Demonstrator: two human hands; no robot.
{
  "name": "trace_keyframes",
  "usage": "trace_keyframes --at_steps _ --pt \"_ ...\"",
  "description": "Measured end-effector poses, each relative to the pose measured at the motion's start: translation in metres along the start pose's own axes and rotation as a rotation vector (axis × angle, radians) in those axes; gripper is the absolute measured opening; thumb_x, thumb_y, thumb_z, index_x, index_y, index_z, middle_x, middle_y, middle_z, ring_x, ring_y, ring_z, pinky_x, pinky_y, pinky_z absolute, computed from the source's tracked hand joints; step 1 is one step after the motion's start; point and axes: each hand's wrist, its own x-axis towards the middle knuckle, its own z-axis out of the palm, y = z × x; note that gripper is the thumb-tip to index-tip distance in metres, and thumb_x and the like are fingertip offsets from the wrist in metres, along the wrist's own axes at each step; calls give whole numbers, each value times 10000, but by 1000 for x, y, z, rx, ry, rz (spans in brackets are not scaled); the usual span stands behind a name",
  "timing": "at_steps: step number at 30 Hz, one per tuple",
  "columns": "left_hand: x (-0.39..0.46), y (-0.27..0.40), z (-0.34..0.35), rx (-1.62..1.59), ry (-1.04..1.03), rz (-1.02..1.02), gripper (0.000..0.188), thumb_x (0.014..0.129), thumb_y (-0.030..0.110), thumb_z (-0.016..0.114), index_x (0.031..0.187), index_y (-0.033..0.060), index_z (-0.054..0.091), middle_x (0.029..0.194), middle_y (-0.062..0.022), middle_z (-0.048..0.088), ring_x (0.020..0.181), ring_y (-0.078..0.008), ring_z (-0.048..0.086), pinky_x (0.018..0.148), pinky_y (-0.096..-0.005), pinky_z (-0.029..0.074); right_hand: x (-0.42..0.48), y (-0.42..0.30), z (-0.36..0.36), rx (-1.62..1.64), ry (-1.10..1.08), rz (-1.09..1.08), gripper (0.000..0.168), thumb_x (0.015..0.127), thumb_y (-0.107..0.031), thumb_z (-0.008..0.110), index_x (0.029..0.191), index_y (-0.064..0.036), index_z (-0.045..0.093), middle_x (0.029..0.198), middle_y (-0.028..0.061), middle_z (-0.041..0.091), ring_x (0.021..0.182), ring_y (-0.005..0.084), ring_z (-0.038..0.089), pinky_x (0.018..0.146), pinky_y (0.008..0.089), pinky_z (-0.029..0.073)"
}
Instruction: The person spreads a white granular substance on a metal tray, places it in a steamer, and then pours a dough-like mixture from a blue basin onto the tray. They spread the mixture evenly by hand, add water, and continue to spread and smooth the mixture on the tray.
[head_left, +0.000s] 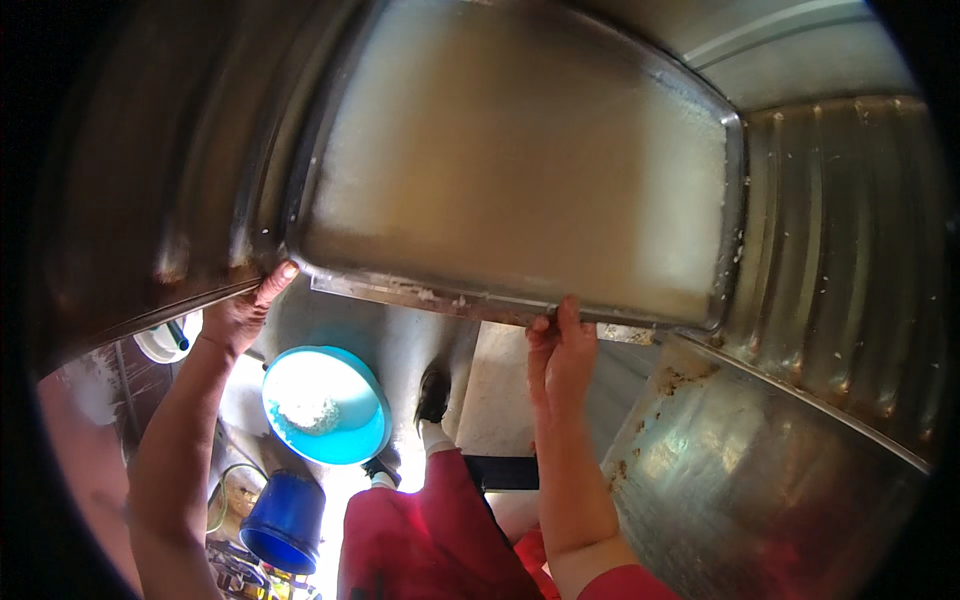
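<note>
A large shallow metal tray (731, 225) sits between the ribbed metal walls of a cabinet. Its pale contents (510, 165) look like rice, cloudy and blurred in the middle, with white grains along the rim. My left hand (244, 311) is at the tray's front left corner, thumb against the rim and fingers hidden beneath or behind. Around the middle right of the front rim, my right hand (566, 360) grips the edge with the thumb on top. Loose white grains cling to the front ledge (427, 294).
Ribbed walls rise close on the left (187, 165) and right (825, 247). A stained metal door panel (750, 450) stands at lower right. On the floor are a turquoise basin (352, 442) holding white grains, a blue bucket (281, 517) and a white container (154, 345).
</note>
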Motion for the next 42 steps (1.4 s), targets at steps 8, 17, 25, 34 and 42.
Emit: trace_keyframes --at_steps 8,17,25,34,42 --pt "-1 -21 3 -14 45 173 444 752 349 790 1044 38 666 996 -73 691 921 -235 628 832 -356 499 2 -6 9 -11 13 41 76 946 -172 577 988 -112 556 857 13 594 613 127 550 552 249 469" --pt "-5 -6 8 -128 81 203 376 774 262 786 1071 61 672 1042 -43 693 974 -207 623 857 -333 490 -5 0 10 -39 43 3 126 938 -208 593 965 -97 541 815 25 591 604 145 551 550 278 474" --pt "-4 7 8 -181 61 195 324 778 272 780 1013 64 698 996 -34 710 955 -199 632 849 -330 495 -14 56 63 134 140 6 341 948 -448 531 909 -109 527 698 9 515 496 115 395 451 264 320" --pt "-3 -10 13 116 181 334 303 805 369 743 962 112 710 956 -35 716 930 -259 651 810 -358 517 -48 110 135 234 2 235 388 953 -505 490 797 -149 494 540 -24 434 424 70 335 387 226 241" --pt "0 -16 6 3 107 202 442 815 458 711 1080 105 677 1045 -71 697 984 -257 617 874 -375 470 -66 136 128 -99 -459 406 240 941 -288 570 870 -58 575 738 69 623 581 136 604 490 257 494"
